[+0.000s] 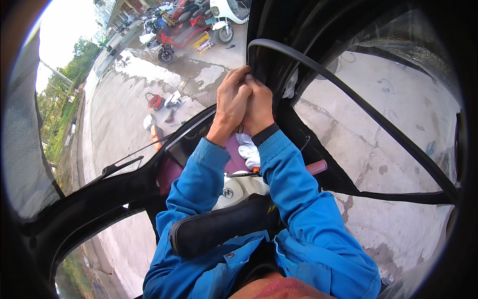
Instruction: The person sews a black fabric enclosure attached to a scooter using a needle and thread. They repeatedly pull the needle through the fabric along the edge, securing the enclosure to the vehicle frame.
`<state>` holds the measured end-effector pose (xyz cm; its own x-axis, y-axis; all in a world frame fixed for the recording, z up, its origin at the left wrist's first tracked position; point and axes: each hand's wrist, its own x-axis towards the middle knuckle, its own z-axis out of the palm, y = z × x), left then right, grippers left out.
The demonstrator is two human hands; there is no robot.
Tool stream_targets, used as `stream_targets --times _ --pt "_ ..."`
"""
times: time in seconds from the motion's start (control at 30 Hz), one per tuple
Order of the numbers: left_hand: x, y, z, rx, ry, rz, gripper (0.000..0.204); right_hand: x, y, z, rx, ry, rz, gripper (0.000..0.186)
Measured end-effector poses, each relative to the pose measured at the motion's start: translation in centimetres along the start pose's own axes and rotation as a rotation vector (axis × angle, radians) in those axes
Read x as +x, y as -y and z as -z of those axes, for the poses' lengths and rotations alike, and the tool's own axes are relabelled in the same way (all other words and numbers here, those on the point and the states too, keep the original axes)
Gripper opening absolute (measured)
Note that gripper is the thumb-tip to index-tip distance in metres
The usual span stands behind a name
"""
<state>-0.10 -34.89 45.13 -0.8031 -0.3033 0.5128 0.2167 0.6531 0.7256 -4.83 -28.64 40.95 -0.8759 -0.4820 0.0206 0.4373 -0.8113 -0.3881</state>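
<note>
Both my arms, in blue sleeves, reach forward to the dark front post of a vehicle's canopy. There my left hand and my right hand press together, thumbs side by side and fingers closed against the post's edge. Whatever is between the fingers is hidden. Just above the fingertips a black rubber strip bends over and arcs loosely down to the right. Below my wrists lies a white cloth or bag on the purple front panel.
A black padded pouch lies across the white handlebar cover, beside a pink handgrip. A wiper arm crosses the left side. Outside, a red bag and loose items lie on concrete; scooters stand farther off.
</note>
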Motion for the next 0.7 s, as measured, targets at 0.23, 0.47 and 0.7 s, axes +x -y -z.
stream_targets --times 0.23,0.47,0.7 --pt "0.2 0.3 0.0 0.002 -0.006 -0.139 0.053 1.1 -0.5 0.8 -0.139 0.016 0.094 0.029" --pt "0.4 1.5 0.2 -0.06 -0.016 -0.171 0.05 -1.7 3.0 1.3 -0.365 -0.022 -0.106 0.02" --pt "-0.7 2.0 -0.5 -0.034 -0.111 -0.223 0.048 -4.7 2.6 4.2 -0.486 -0.111 -0.019 0.024"
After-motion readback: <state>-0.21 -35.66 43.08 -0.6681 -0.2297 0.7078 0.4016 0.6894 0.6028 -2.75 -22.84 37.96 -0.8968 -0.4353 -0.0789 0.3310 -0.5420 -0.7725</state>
